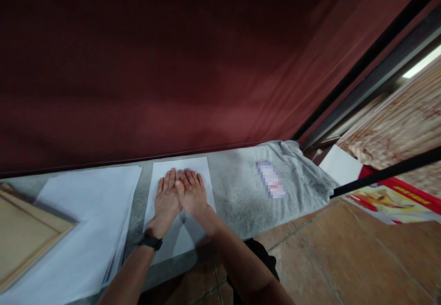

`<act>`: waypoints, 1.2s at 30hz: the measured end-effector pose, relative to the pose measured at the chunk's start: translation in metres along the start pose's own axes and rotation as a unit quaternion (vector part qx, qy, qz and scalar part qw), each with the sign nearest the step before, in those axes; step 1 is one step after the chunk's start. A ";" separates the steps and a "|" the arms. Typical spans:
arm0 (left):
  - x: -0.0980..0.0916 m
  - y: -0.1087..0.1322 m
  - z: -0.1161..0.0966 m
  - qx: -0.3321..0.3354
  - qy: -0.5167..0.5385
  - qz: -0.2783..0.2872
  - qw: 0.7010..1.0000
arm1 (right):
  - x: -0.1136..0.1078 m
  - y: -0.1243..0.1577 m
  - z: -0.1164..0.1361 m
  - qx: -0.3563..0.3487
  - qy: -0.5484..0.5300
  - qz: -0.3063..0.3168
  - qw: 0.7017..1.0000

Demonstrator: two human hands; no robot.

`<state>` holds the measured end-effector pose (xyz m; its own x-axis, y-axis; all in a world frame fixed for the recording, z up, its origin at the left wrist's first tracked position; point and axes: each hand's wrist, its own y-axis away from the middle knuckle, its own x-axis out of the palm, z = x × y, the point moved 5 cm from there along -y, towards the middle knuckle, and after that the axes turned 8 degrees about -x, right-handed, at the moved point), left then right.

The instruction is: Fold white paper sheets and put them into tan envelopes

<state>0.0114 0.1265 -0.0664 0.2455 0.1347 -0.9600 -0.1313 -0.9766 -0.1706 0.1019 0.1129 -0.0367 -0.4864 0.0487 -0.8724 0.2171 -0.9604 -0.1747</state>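
Note:
A white sheet of paper (172,245) lies on the grey cloth-covered bench, a little left of the middle of the view. My left hand (167,198) rests flat on it, fingers stretched forward, with a dark band round the wrist. Right beside it, my right hand (192,192) is also pressed flat on the paper, its thumb touching the left hand. Neither hand grips anything. Whether the paper is one sheet or several, I cannot tell.
Left of the hands lies a pile of larger white sheets (93,204), with tan envelope-like pieces (27,236) over it. A small pixelated packet (271,181) sits on the cloth (234,194) at right. A dark red wall (155,66) rises behind. A colourful box (396,199) stands at far right.

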 end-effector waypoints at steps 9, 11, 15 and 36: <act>-0.011 0.003 0.026 -0.084 0.013 -0.048 0.995 | 0.003 0.011 -0.028 -0.014 0.114 0.002 0.993; -0.012 0.006 0.030 -0.096 0.016 -0.047 0.994 | 0.000 0.015 -0.036 -0.008 0.119 -0.001 0.993; -0.019 0.016 0.033 -0.094 0.009 -0.053 0.994 | -0.013 0.024 -0.048 0.014 0.115 -0.004 0.993; -0.029 0.094 0.028 0.023 0.021 -0.050 0.998 | -0.017 0.100 -0.035 -0.087 0.117 0.001 0.989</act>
<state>-0.0346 0.0357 -0.0606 0.2986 0.2228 -0.9280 -0.1487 -0.9496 -0.2758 0.1614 0.0259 -0.0550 -0.2816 0.1294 -0.9508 0.3703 -0.8994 -0.2321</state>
